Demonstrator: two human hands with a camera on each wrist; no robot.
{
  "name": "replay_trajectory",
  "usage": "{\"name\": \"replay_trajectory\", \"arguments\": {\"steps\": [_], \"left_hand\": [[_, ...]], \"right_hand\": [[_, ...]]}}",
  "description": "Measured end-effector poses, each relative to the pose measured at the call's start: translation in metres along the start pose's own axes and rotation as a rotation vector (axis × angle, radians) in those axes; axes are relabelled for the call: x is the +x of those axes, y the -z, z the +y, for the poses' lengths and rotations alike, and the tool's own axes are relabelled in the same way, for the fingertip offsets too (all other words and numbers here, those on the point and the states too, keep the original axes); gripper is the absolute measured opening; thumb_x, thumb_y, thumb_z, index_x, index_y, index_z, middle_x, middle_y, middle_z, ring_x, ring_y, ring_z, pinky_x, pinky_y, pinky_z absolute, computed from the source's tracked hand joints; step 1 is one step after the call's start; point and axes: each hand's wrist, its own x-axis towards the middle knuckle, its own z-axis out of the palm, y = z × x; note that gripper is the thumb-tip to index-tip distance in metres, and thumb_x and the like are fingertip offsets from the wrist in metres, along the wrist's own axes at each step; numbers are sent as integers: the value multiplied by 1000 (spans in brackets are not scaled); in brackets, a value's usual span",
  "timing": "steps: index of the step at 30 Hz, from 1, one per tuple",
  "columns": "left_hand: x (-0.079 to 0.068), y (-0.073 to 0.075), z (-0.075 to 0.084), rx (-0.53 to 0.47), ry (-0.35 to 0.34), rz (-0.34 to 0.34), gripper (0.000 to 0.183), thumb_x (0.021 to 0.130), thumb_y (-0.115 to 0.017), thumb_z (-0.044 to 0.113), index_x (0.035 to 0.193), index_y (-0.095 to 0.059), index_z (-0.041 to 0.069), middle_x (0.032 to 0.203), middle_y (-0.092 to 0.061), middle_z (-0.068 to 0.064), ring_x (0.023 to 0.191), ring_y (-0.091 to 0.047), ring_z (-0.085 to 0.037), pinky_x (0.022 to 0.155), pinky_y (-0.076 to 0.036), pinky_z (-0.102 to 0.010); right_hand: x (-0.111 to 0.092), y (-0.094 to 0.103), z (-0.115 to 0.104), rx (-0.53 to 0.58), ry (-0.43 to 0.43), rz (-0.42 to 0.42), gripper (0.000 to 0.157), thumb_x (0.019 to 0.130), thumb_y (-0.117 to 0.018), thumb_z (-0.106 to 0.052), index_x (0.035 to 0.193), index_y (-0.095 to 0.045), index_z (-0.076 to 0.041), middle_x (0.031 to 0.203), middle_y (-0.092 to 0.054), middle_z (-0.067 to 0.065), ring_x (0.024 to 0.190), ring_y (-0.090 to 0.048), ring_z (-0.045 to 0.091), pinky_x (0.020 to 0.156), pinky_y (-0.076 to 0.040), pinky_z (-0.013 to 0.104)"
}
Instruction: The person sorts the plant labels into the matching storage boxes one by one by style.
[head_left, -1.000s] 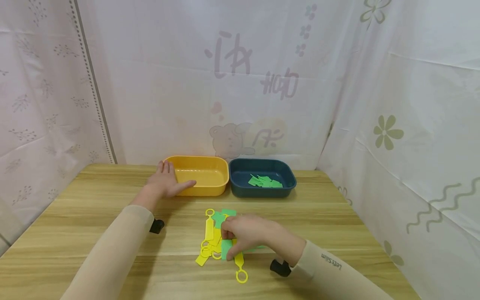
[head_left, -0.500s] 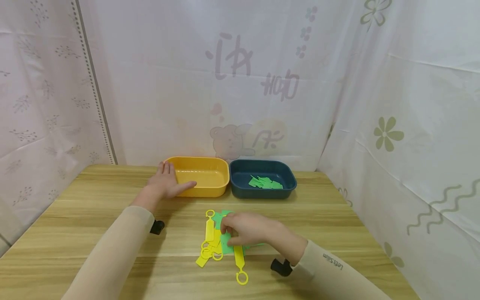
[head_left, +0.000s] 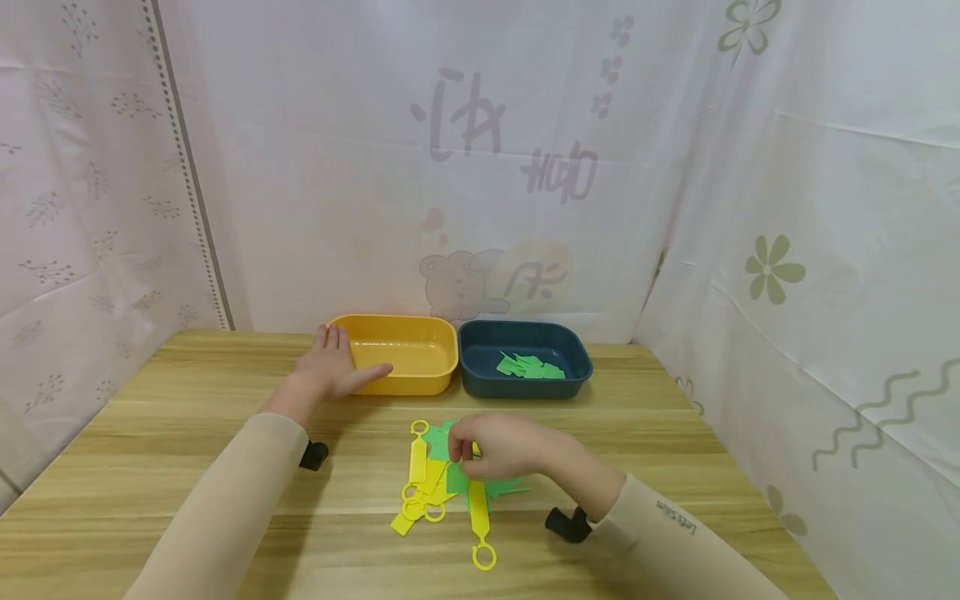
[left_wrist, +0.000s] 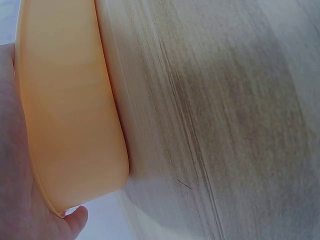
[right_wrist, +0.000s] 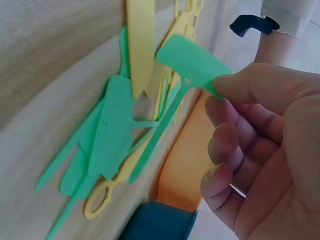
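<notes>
In the head view my left hand (head_left: 326, 367) rests over the left end of the yellow bin (head_left: 405, 385), fingers extended and thumb lying along its front rim. My right hand (head_left: 502, 446) is above a mixed pile on the table. Between thumb and index finger it pinches a green T-shaped plant label (right_wrist: 192, 60), whose stem points down in the right wrist view. Beneath lie yellow ring-ended tags (head_left: 480, 510) and more green plant labels (head_left: 506, 486), overlapping. The right hand hides part of the pile.
A dark blue bin (head_left: 517, 387) stands against the yellow one's right side, with several green labels (head_left: 531, 367) inside. The wooden table (head_left: 187, 433) ends at a printed white curtain (head_left: 337, 208) behind and at both sides.
The right hand has risen slightly from the pile, lifting a green plant label in its pinch. More of the yellow and green pieces below now show. The left hand stays put.
</notes>
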Motion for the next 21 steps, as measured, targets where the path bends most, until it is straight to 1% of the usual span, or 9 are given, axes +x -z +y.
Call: {"name": "replay_trajectory", "arguments": {"steps": [5,9,12,15,21], "left_hand": [[0,0,-1,-1,-3,3,137,96,-28,96,167,-2,-18,177,5,-40,167,5,-57,134,-18,-69],[-1,1,0,0,-2,5,137,96,-28,96,167,-2,-19,177,5,-40,167,5,-58,135,-17,-69],[-3,2,1,-1,0,10,136,96,-29,95,167,-3,-18,178,3,-39,168,4,-57,135,-18,-68],[-5,3,2,-2,2,10,135,97,-30,94,167,-4,-18,178,3,-39,168,3,-57,134,-19,-68],[-6,6,2,-11,2,5,134,98,-32,93,168,-3,-17,178,3,-39,168,4,-56,133,-21,-70]], "right_hand": [[-2,8,3,-4,9,36,11,99,-74,-15,100,-72,-25,91,-67,-17,82,-61,5,78,-54,21],[-4,18,4,-35,-16,83,8,100,-74,-17,102,-74,-25,92,-68,-17,79,-61,6,74,-54,24],[-5,26,6,-50,-51,116,8,100,-74,-19,105,-75,-24,94,-68,-16,80,-61,8,75,-55,25],[-6,34,10,-52,-76,151,8,101,-72,-19,107,-75,-24,96,-69,-15,84,-62,9,79,-57,27],[-9,50,22,-47,-90,233,7,103,-72,-15,107,-73,-21,100,-73,-9,86,-63,9,82,-57,28]]}}
